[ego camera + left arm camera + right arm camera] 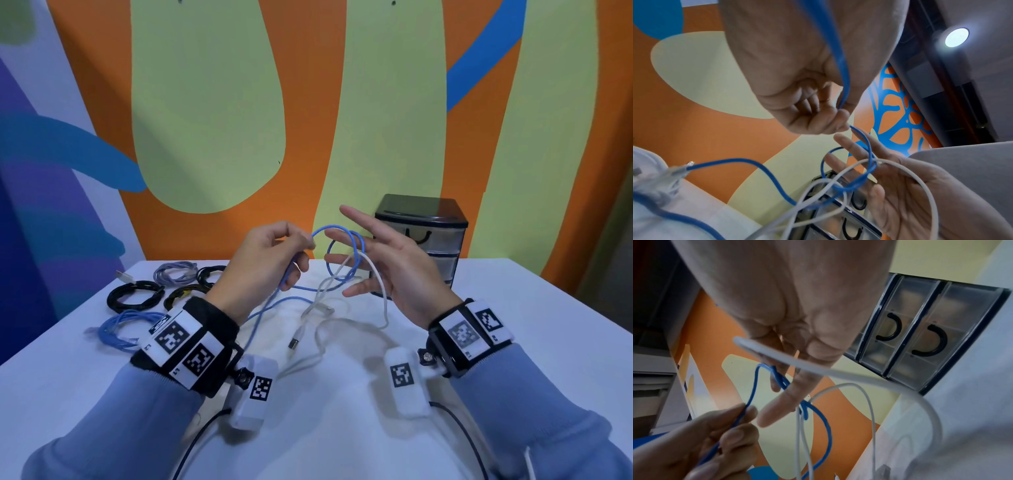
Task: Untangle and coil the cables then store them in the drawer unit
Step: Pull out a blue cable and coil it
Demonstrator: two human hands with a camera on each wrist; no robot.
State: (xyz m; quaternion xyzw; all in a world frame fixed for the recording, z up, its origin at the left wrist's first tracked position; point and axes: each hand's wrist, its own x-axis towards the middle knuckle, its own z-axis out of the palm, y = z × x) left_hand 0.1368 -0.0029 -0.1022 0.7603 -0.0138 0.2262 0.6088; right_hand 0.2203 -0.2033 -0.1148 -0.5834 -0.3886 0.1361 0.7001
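A blue cable (329, 226) and a white cable (381, 287) are tangled together above the white table (513, 308). My left hand (306, 245) pinches the blue cable between thumb and fingers, and the cable runs down through its palm (840, 65). My right hand (356, 253) is held up with straight, spread fingers. Blue loops (828, 431) hang round those fingers and the white cable (838, 374) drapes across them. The white cable's USB plug (294, 342) lies on the table. The black drawer unit (421, 236) stands behind my right hand with its clear drawers shut.
Several coiled cables lie at the table's left: black coils (135, 296), a grey coil (174, 272) and a blue coil (126, 329). A painted wall rises right behind the table. Dark leads run from both wrist cameras toward the near edge.
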